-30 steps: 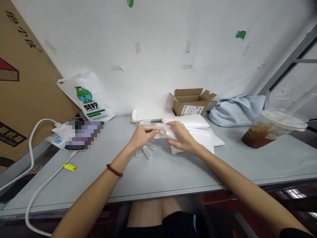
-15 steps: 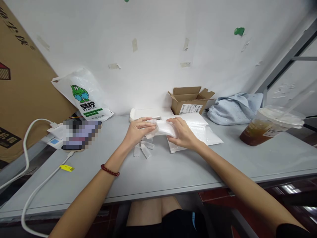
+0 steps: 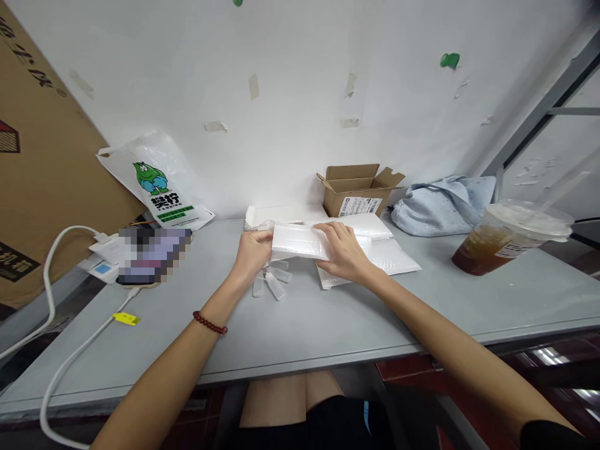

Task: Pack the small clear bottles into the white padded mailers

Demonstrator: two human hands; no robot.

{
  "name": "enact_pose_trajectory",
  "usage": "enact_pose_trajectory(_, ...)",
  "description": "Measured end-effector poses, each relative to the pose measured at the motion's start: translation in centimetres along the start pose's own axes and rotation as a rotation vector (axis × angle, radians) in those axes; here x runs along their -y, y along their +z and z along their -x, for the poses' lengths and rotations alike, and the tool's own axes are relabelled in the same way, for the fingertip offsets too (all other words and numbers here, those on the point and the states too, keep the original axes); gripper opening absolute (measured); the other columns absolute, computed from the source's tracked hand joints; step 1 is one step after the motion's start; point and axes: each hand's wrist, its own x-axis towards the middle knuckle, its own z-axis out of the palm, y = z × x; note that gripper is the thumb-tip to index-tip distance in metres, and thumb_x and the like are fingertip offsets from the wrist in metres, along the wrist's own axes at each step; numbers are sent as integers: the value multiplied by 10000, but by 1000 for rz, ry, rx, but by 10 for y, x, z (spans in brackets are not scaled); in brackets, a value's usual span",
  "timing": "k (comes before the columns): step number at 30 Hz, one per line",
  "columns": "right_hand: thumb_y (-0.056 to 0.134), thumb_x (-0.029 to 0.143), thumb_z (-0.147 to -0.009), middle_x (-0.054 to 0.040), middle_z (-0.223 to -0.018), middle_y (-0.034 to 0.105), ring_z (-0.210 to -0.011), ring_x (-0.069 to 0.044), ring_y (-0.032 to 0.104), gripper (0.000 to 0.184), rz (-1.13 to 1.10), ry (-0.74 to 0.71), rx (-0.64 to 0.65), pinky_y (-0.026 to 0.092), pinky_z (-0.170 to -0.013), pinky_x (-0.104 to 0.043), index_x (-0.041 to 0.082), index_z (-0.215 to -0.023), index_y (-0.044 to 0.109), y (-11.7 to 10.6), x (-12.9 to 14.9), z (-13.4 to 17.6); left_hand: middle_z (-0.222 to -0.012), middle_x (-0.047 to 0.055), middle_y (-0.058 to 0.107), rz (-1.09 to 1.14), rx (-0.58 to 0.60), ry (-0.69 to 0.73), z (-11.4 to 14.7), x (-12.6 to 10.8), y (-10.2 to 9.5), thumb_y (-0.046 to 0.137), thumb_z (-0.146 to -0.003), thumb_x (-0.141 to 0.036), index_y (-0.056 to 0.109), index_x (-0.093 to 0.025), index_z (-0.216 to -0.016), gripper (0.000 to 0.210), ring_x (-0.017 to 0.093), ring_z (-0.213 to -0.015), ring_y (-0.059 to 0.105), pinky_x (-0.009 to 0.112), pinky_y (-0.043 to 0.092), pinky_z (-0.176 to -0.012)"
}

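A white bubble mailer (image 3: pixel 299 241) is held sideways just above the desk between my two hands. My left hand (image 3: pixel 253 255) is closed on its left end, thumb and fingers pinching the edge, and a bit of clear wrapping shows above those fingers. Around the right end curl the fingers of my right hand (image 3: pixel 344 253), thumb below. Under the mailer, close to my left hand, lie several small clear plastic vials (image 3: pixel 275 286). More white mailers (image 3: pixel 396 257) lie flat behind my right hand. Whether anything is inside the held mailer is hidden.
An open cardboard box (image 3: pixel 356 190) stands against the wall, beside a blue cloth bag (image 3: pixel 443 206). A cup of iced drink (image 3: pixel 487 247) is on the right. Leftward are a phone (image 3: pixel 157 256) with a cable, a white plastic bag (image 3: pixel 157 181) and a large carton (image 3: pixel 56 156).
The mailer now reaches farther left and shows its broad face. My left hand's fingers have drawn back from over it to its left edge. My right hand has barely moved.
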Motion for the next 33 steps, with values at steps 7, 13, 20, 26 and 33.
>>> enact_pose_trajectory(7,551,228,-701,-139,-1145,527,-1070,-327,475,525,-29,87,-20,386,-843,-445,207,-1211,428,-1,-8,-1,-894,28,731,-186,126,121,-9,-3,-18,596,-702,-260,756,-199,-816,206,248,-916,636,312,497,-747)
enact_pose_trajectory(13,537,245,-707,-126,-1103,549,-1056,-322,480,477,-29,182,-126,390,-850,-464,202,-1171,439,-2,-22,-2,-905,99,727,-309,-259,94,-39,34,-57,557,-701,-224,715,-196,-765,173,248,-870,643,363,492,-772)
enact_pose_trajectory(20,539,259,-709,-132,-1104,548,-1037,-329,489,453,-52,252,-167,401,-835,-478,193,-1147,446,0,-27,-2,-895,69,734,-514,-171,132,-47,54,-56,513,-671,-187,741,-197,-810,267,244,-877,645,341,466,-834)
enact_pose_trajectory(26,546,251,-700,-124,-1092,555,-1034,-329,489,455,-46,234,-174,401,-840,-483,208,-1143,453,2,-27,-2,-879,48,742,-500,-94,105,-50,62,-50,487,-650,-165,753,-196,-847,332,222,-812,649,318,479,-789)
enact_pose_trajectory(33,539,250,-709,-129,-1090,558,-1039,-326,491,445,-42,238,-147,399,-848,-478,200,-1142,455,1,-26,-1,-861,70,735,-465,-177,99,-50,60,-48,510,-685,-232,746,-158,-852,298,211,-775,650,317,483,-782)
